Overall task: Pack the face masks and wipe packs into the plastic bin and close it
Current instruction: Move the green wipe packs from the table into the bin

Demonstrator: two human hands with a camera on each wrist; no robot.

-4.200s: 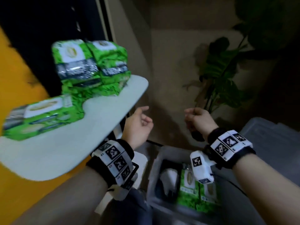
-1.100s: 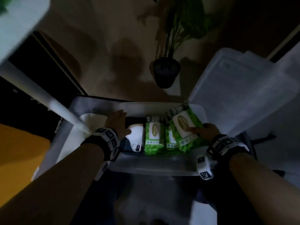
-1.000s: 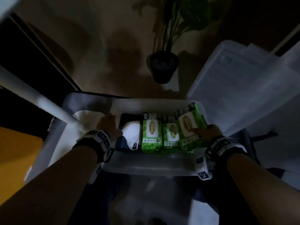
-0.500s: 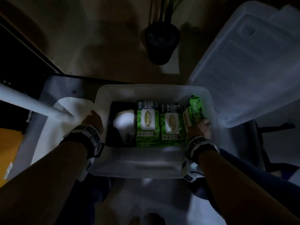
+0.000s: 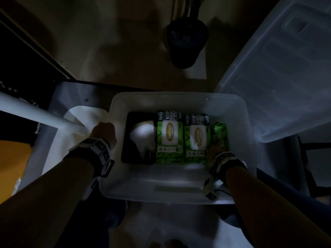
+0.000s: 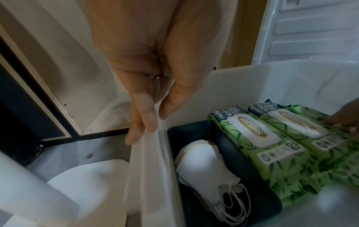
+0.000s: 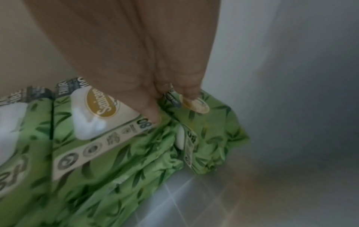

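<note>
The clear plastic bin point(image 5: 179, 97) stands open on the floor. Inside it, a dark tray point(image 5: 129, 140) at the left holds white face masks point(image 5: 141, 136) point(image 6: 204, 165). Two green wipe packs point(image 5: 169, 136) point(image 5: 198, 138) lie flat beside the tray. A third wipe pack point(image 5: 221, 135) point(image 7: 213, 132) stands on its edge against the right wall. My left hand point(image 5: 103, 129) point(image 6: 158, 121) pinches the bin's left rim, thumb inside and fingers outside. With straight fingers, my right hand point(image 5: 215, 151) point(image 7: 170, 106) presses down on the third pack.
The bin's clear lid point(image 5: 286, 77) leans at the right, just beyond the bin. A dark plant pot point(image 5: 187, 43) stands on the floor behind the bin. A white table leg point(image 5: 35, 115) and its base point(image 5: 80, 115) sit close to the bin's left side.
My right hand has carried the third wipe pack down from a tilt above the others to the bin's right end. The left hand stays on the left rim.
</note>
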